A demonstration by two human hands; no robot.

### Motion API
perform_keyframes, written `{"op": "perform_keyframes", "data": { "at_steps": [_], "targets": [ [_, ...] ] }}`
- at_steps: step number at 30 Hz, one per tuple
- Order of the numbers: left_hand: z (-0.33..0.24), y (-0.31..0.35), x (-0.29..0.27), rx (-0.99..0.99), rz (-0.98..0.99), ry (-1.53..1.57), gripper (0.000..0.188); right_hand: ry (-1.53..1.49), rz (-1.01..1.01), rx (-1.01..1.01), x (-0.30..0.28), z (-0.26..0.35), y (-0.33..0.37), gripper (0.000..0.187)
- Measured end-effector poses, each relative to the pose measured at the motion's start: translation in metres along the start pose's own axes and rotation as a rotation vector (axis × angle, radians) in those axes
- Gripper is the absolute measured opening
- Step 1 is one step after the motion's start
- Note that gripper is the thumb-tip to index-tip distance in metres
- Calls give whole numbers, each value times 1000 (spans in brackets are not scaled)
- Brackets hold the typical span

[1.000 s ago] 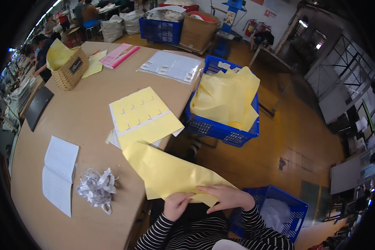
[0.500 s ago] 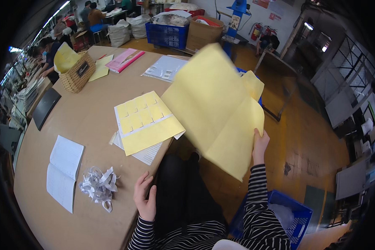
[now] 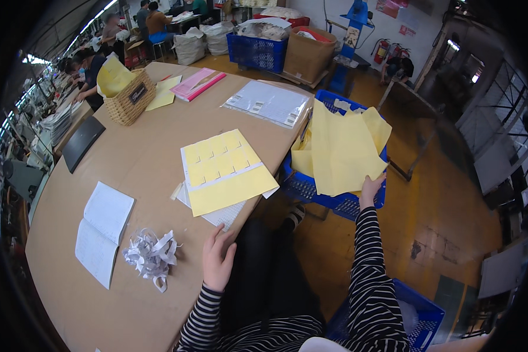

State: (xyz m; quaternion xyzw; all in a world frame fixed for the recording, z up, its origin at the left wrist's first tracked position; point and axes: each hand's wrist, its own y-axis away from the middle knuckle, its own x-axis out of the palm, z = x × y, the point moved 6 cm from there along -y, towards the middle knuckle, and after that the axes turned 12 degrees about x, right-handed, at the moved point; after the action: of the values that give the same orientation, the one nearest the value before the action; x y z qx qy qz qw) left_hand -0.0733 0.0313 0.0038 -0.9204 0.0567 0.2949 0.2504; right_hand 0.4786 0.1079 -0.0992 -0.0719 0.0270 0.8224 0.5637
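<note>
In the head view, our right hand (image 3: 370, 190) pinches the near right edge of a yellow paper sheet (image 3: 341, 149) over the blue plastic crate (image 3: 345, 207). Our left hand's (image 3: 218, 263) fingers spread loosely, empty, by the table (image 3: 152, 152). We judge the sheet light, floppy, easily creased; opposite edges suit gripping.

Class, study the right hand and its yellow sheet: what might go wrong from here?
The yellow sheet, gripped only by the right hand, might slide off the blue crate. The marked yellow paper, its corner apparently past the table's edge, might get knocked by the nearby left hand.
</note>
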Motion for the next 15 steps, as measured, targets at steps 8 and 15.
{"op": "perform_keyframes", "data": {
  "at_steps": [8,15],
  "targets": [
    [42,-47,35,55,6,-539,70,384,-16,-449,-32,39,116,79],
    [39,-32,48,181,71,-525,59,386,576,-725,-14,28,235,64]
  ]
}}
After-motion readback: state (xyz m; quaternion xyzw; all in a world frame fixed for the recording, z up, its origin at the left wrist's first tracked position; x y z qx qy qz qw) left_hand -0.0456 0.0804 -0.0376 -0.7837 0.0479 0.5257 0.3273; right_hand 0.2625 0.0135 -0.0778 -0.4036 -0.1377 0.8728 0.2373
